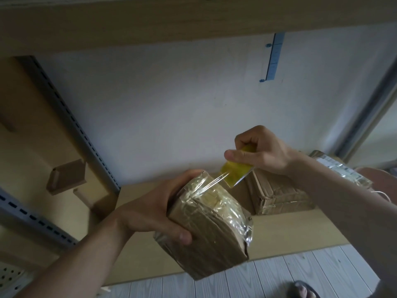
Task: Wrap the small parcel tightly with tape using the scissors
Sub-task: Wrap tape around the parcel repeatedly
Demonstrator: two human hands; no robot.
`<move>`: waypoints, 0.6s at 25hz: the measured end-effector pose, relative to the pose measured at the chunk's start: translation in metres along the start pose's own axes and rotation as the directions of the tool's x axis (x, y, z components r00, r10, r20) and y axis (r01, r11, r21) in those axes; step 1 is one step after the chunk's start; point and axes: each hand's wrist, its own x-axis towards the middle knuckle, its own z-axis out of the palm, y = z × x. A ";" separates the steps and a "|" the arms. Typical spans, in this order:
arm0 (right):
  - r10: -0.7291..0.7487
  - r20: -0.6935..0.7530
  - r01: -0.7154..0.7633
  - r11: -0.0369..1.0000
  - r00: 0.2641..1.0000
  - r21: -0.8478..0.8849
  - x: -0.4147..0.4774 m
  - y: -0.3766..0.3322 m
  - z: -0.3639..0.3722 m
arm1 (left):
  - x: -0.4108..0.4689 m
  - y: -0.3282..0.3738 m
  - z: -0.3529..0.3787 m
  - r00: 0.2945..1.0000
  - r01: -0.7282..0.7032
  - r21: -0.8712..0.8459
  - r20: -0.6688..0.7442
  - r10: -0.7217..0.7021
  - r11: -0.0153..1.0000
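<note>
The small parcel sits in the left hand. The tape roll, in the right hand, is just beside it at 1 o'clock. Behind, on the shelf, a second parcel lies at 2 o'clock with a third parcel to its right.

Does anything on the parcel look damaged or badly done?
Yes. The tape stretched from the roll to the parcel is bunched into thin strands, not flat, and lies crumpled at the parcel's right corner.
</note>
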 end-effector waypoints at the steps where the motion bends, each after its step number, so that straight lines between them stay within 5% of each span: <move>1: -0.001 0.016 0.001 1.000 1.000 0.012 0.001 0.001 0.004 | -0.001 0.002 0.001 1.000 -0.014 0.003 0.001 0.014 1.000; 9: 0.038 -0.002 -0.037 0.979 0.999 0.201 0.011 0.007 0.035 | 0.001 0.007 0.005 0.989 -0.062 0.032 -0.133 0.065 0.998; 13: 0.107 0.192 -0.181 0.885 0.976 0.429 0.007 0.013 0.052 | 0.006 0.008 0.010 0.981 -0.129 -0.027 -0.146 0.124 0.991; 15: 0.134 0.175 -0.206 0.839 0.975 0.504 0.003 0.014 0.059 | 0.007 0.008 0.012 0.973 -0.148 -0.059 -0.187 0.134 0.987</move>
